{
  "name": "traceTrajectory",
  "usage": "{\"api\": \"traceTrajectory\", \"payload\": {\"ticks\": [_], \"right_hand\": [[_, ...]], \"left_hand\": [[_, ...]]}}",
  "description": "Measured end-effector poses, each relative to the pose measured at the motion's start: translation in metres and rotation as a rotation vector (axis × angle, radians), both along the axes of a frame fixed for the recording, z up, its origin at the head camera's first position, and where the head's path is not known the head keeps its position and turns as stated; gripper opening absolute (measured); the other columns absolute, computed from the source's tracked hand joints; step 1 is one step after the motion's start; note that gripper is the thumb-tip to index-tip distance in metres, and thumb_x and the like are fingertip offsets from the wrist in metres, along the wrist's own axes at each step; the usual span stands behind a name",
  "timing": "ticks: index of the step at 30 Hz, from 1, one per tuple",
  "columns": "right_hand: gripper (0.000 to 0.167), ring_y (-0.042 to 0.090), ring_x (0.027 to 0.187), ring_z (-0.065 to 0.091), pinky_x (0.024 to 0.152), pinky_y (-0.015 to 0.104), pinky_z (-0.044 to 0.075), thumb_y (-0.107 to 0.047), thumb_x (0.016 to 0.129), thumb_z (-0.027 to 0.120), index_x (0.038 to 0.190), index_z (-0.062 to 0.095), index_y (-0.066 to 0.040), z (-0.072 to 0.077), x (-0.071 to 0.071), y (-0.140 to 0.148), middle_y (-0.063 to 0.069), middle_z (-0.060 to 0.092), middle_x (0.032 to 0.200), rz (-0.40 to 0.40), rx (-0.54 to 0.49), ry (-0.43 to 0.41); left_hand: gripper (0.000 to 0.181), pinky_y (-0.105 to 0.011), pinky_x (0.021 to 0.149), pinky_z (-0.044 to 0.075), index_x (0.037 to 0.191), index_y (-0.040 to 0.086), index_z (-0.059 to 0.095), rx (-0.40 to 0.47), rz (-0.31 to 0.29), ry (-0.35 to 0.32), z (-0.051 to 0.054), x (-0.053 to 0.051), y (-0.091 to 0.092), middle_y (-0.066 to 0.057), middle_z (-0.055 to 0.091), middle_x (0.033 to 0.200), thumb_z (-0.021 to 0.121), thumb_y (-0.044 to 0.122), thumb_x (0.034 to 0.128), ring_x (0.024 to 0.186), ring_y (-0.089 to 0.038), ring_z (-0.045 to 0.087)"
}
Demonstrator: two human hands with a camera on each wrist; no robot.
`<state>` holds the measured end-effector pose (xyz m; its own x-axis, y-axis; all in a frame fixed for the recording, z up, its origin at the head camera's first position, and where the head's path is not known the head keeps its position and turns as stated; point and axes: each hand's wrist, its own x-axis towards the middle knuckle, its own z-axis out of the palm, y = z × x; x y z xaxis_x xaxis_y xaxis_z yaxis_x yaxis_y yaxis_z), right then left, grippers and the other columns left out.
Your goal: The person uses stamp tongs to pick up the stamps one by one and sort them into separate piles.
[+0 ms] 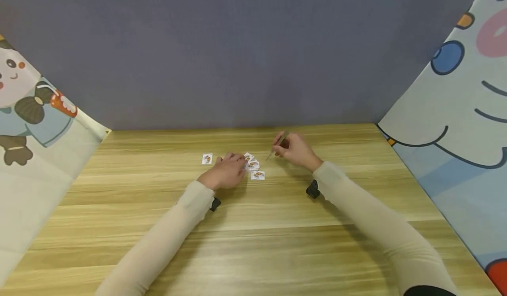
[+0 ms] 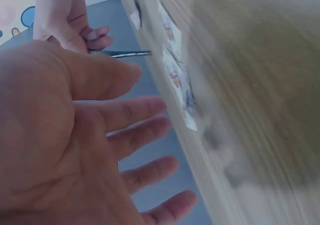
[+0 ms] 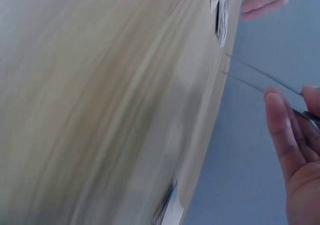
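Over the far part of a wood-grained table (image 1: 253, 252), the left hand (image 1: 226, 172) is held with fingers spread and only slightly bent, beside a cluster of overlapping cards (image 1: 252, 164); whether these are touched by the fingertips cannot be told. By the right hand (image 1: 297, 150), tweezers (image 1: 283, 137) are pinched between thumb and fingers, their parted tips pointed down toward the cluster and kept apart from it. Just on the near side of the cluster a single card (image 1: 258, 175) is laid flat, and another card (image 1: 207, 158) is set apart, left of the left hand. Both forearms are covered by pale sleeves (image 1: 158, 238), with a black device (image 1: 313, 189) worn at each wrist. The tabletop is streaked in yellow and brown and softly shadowed beneath the arms. Its far edge is closed off by a plain grey-blue wall (image 1: 245, 53), and its sides are flanked by a left panel (image 1: 27, 216) and a right panel (image 1: 416, 111), both printed with cartoon figures.
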<state>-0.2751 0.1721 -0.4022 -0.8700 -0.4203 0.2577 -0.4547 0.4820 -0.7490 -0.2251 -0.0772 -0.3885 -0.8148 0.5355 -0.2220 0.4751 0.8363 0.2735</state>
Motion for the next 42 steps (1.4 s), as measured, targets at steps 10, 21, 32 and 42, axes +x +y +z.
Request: {"api": "traceTrajectory", "payload": {"ticks": [10,21,32,42], "right_hand": [[0.006,0.031,0.070,0.066,0.059,0.035,0.054,-0.007,0.089,0.066,0.090,0.061,-0.005,-0.003,0.000,-0.027,0.015,0.066,0.081,0.017,-0.039,-0.050],[0.007,0.030,0.071,0.066,0.058,0.034,0.053,-0.011,0.090,0.065,0.092,0.059,-0.006,-0.005,-0.001,-0.030,0.016,0.066,0.084,0.015,-0.022,-0.082],[0.004,0.031,0.070,0.066,0.057,0.031,0.053,-0.007,0.090,0.063,0.093,0.060,-0.006,-0.003,0.000,-0.033,0.019,0.066,0.084,0.041,-0.036,-0.032],[0.003,0.020,0.060,0.063,0.052,0.029,0.051,-0.003,0.090,0.063,0.091,0.060,-0.003,-0.005,0.002,-0.036,0.013,0.066,0.077,0.051,-0.036,0.074]], "left_hand": [[0.044,-0.058,0.105,0.017,0.145,0.014,0.039,-0.030,-0.054,-0.016,-0.009,0.001,-0.002,-0.002,0.032,0.150,0.035,0.026,0.1032,0.137,-0.027,0.023],[0.045,-0.054,0.105,0.019,0.146,0.018,0.038,-0.028,-0.046,-0.021,-0.011,0.002,-0.001,-0.002,0.033,0.149,0.040,0.024,0.1019,0.135,-0.027,0.025],[0.044,-0.055,0.104,0.021,0.146,0.019,0.039,-0.027,-0.050,-0.022,-0.011,0.003,-0.001,-0.003,0.032,0.149,0.041,0.024,0.1017,0.134,-0.027,0.027],[0.043,-0.049,0.099,0.027,0.145,0.022,0.040,-0.043,-0.059,-0.014,-0.013,0.004,-0.001,-0.006,0.030,0.150,0.039,0.027,0.1021,0.130,-0.029,0.028]]}}
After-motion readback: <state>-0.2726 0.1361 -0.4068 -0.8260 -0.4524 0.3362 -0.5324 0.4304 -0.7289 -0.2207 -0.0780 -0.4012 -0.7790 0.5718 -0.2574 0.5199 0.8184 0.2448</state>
